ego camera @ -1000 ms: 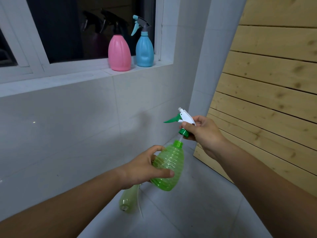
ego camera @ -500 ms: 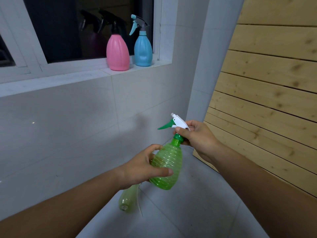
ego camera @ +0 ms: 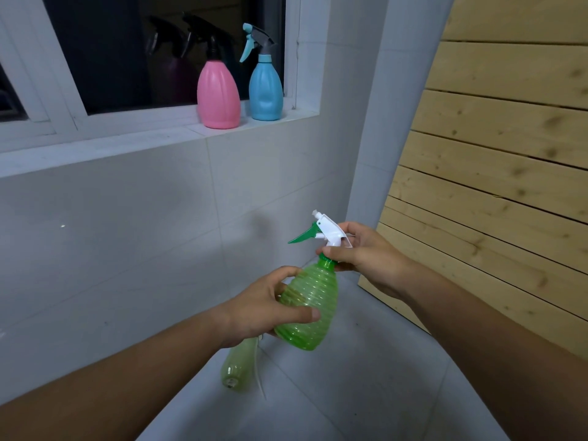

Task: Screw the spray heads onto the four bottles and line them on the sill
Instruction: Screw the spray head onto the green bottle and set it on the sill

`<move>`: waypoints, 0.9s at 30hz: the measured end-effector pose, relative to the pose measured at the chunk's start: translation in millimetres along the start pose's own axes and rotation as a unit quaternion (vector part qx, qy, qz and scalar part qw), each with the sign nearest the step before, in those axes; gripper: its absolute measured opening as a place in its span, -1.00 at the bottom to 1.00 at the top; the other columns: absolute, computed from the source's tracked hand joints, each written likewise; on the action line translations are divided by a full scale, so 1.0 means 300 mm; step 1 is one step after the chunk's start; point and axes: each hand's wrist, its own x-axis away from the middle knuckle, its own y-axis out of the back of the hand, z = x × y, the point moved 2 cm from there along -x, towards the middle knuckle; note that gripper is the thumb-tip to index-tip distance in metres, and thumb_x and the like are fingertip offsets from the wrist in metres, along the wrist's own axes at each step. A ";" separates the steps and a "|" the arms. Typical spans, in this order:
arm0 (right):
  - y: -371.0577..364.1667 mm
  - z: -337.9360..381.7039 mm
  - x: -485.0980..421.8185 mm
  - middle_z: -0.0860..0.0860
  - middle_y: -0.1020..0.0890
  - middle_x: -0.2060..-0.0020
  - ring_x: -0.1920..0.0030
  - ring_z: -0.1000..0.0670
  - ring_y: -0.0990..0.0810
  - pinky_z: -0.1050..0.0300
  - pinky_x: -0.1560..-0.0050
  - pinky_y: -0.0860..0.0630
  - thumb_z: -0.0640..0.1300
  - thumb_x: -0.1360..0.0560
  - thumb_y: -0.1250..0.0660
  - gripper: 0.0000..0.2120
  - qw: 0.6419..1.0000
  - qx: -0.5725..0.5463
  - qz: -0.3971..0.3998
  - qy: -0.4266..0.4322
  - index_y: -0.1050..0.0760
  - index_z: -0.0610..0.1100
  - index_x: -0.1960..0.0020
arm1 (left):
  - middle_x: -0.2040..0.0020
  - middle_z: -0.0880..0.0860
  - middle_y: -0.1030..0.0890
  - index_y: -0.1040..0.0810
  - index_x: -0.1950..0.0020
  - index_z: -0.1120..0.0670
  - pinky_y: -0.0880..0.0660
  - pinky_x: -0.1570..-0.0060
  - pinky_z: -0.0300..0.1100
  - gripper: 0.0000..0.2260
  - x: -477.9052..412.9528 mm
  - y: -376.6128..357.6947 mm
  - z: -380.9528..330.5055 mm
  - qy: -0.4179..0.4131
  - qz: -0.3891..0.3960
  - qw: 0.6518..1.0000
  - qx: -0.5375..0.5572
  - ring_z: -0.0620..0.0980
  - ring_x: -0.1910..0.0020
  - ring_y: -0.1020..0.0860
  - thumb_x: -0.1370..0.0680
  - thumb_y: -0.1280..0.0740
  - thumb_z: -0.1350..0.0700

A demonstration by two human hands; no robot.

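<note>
Our left hand point(ego camera: 264, 308) wraps the ribbed translucent green plastic bottle point(ego camera: 307, 308) in mid-air over the grey tiled floor point(ego camera: 366, 393), while our right hand point(ego camera: 362, 253) pinches its white-and-green spray head point(ego camera: 324, 229) at the collar. On the white sill point(ego camera: 133, 141), a pink bottle point(ego camera: 218, 95) and a blue bottle point(ego camera: 265, 87) crowd the right end, with open ledge to their left.

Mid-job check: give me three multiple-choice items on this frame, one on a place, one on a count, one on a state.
1. Where does the pink bottle stand?
A. On the sill, left of the blue bottle
B. On the floor
C. In the left hand

2. How many bottles stand on the sill?
A. None
B. Two
C. Four

3. How is the green bottle held?
A. Lying untouched
B. Left hand round its body, right hand at the spray head
C. Right hand alone

Answers: 1 A, it stands there beside the blue one; 2 B, only pink and blue; 3 B, both hands grip it.
</note>
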 end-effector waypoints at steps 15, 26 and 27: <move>-0.003 -0.013 -0.005 0.05 -0.66 0.07 0.07 0.07 -0.64 0.16 0.10 -0.60 0.06 -0.46 -0.42 -0.65 0.997 0.066 0.008 0.030 -0.50 -0.03 -0.20 | -0.13 0.08 -0.74 -0.59 -0.27 -0.14 -0.63 0.16 -0.11 -0.50 0.008 -0.004 -0.026 -0.001 0.015 1.000 0.021 0.14 -0.06 -0.73 -0.38 -0.60 0.10; 0.001 -0.031 -0.004 0.04 -0.64 0.19 0.16 0.09 -0.62 0.16 0.12 -0.63 0.03 -0.45 -0.46 -0.72 0.994 0.093 0.008 0.056 -0.56 0.01 -0.13 | -0.14 0.07 -0.74 -0.61 -0.26 -0.13 -0.64 0.03 0.00 -0.56 0.014 -0.005 -0.032 -0.004 0.018 1.000 0.004 0.15 -0.11 -0.72 -0.44 -0.58 0.16; 0.000 -0.029 -0.004 0.05 -0.64 0.17 0.17 0.11 -0.62 0.22 0.17 -0.60 0.06 -0.45 -0.45 -0.70 0.993 0.097 -0.003 0.061 -0.55 0.01 -0.14 | -0.14 0.08 -0.74 -0.60 -0.28 -0.11 -0.65 0.00 0.03 -0.56 0.014 -0.008 -0.035 -0.004 0.018 1.000 0.010 0.16 -0.11 -0.72 -0.46 -0.57 0.17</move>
